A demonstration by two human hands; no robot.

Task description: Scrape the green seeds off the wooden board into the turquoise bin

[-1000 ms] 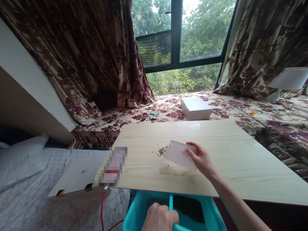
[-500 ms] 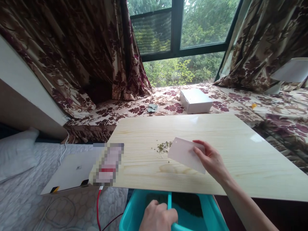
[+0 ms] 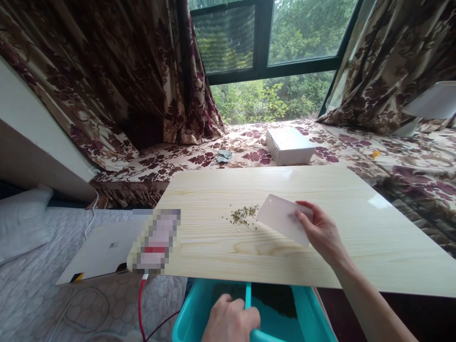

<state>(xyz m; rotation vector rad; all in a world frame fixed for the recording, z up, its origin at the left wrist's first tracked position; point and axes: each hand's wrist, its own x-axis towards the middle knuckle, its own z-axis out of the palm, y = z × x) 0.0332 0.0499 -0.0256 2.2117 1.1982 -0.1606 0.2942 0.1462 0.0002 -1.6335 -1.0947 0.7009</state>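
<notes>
My right hand (image 3: 322, 232) is closed on a white plastic scraper card (image 3: 280, 218), held tilted on the pale wooden board (image 3: 320, 190). Just left of the card's edge lies a small pile of green crumbs (image 3: 242, 216). My left hand (image 3: 231, 323) is closed round the middle handle bar of a teal dustpan (image 3: 306, 313) held below the board's near edge. Dark bristles of a brush show inside the pan.
A blurred-out object (image 3: 156, 240) lies at the board's left corner, with a red cable (image 3: 140, 304) hanging under it. A white box (image 3: 289, 145) sits on the floral window seat behind. A white flat device (image 3: 99, 251) lies on the bed at left.
The scraper and my right hand have drawn back to the right, leaving a small gap from the crumbs. The view has shifted slightly. My left hand keeps its grip on the pan.
</notes>
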